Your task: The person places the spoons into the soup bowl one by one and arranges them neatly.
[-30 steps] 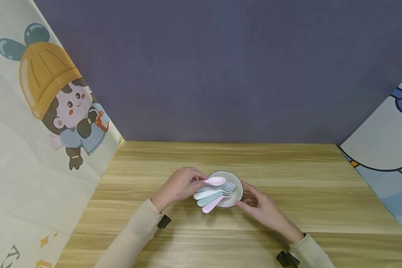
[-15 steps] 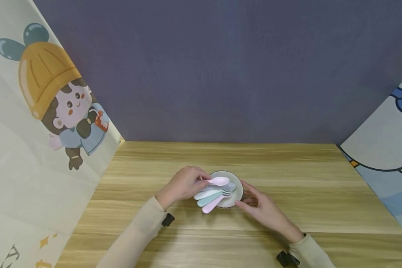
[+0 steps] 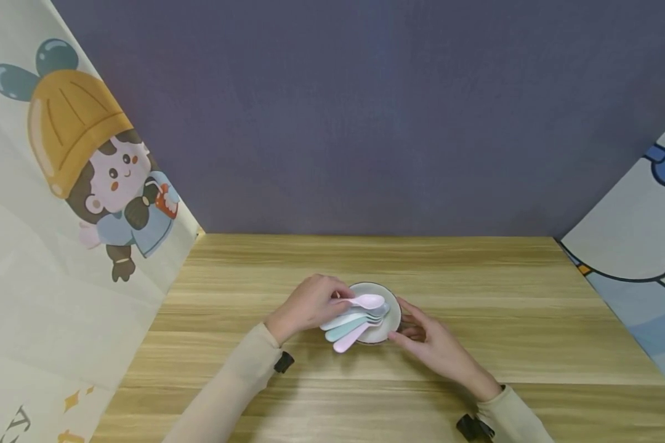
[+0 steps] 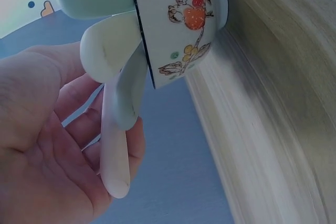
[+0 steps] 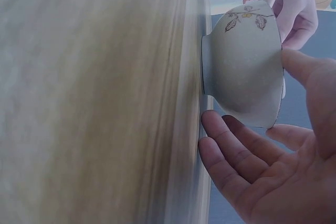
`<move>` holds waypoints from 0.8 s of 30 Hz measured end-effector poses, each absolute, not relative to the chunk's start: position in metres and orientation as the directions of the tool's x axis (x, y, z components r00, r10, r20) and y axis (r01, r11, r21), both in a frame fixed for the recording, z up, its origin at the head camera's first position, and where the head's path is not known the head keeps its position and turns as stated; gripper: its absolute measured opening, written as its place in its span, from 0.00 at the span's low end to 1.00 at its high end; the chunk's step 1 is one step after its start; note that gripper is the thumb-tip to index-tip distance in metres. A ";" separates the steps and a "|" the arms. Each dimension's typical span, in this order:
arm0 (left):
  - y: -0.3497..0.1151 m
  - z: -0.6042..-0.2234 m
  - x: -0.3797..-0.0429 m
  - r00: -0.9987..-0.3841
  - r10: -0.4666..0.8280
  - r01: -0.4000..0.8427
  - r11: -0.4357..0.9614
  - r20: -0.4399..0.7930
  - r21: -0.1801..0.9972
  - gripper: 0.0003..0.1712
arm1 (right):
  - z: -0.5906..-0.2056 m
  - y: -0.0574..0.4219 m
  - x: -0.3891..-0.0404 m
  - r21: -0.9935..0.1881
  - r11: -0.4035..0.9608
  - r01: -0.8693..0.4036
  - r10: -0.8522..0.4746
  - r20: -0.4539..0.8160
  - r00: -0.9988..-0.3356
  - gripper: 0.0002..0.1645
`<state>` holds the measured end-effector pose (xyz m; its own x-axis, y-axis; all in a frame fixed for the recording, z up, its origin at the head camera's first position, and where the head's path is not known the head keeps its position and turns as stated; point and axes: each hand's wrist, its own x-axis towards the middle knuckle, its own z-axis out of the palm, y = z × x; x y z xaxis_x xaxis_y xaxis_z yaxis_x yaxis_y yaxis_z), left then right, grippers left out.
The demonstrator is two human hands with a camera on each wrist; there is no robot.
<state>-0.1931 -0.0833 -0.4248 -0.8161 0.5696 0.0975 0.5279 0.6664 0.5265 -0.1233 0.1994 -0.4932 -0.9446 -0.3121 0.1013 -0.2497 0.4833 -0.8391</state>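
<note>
My left hand [image 3: 313, 301] pinches a pink spoon [image 3: 368, 301], its bowl end over the round white bowl [image 3: 391, 323]. Beneath it, a white spoon [image 3: 339, 322], a teal spoon [image 3: 343, 331] and another pink spoon [image 3: 349, 339] lean fanned out, handles over the near-left rim. A pale blue-grey spoon [image 3: 379, 310] is partly covered by the held one. In the left wrist view, the held spoon's handle [image 4: 114, 145] lies against my fingers. My right hand [image 3: 435, 347] holds the bowl's right rim with thumb and index finger; its other fingers stay loose beside the wall.
The bowl stands on a wood-grain table [image 3: 449, 264]. A dark blue-grey panel [image 3: 366, 123] rises at the table's back edge, with printed cartoon sheets on the left [image 3: 88, 154] and right [image 3: 643, 246]. Each sleeve carries a black wrist mount [image 3: 284, 362].
My left hand has shifted slightly rightward with the pink spoon, bringing the spoon's end further over the bowl. My right hand and the bowl have stayed in place.
</note>
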 end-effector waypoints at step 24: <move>-0.071 -0.428 -0.196 -0.827 0.560 0.490 0.681 0.044 0.544 0.11 | -0.494 0.200 -0.123 -0.833 0.490 -0.259 -0.318 0.106 -0.942 0.48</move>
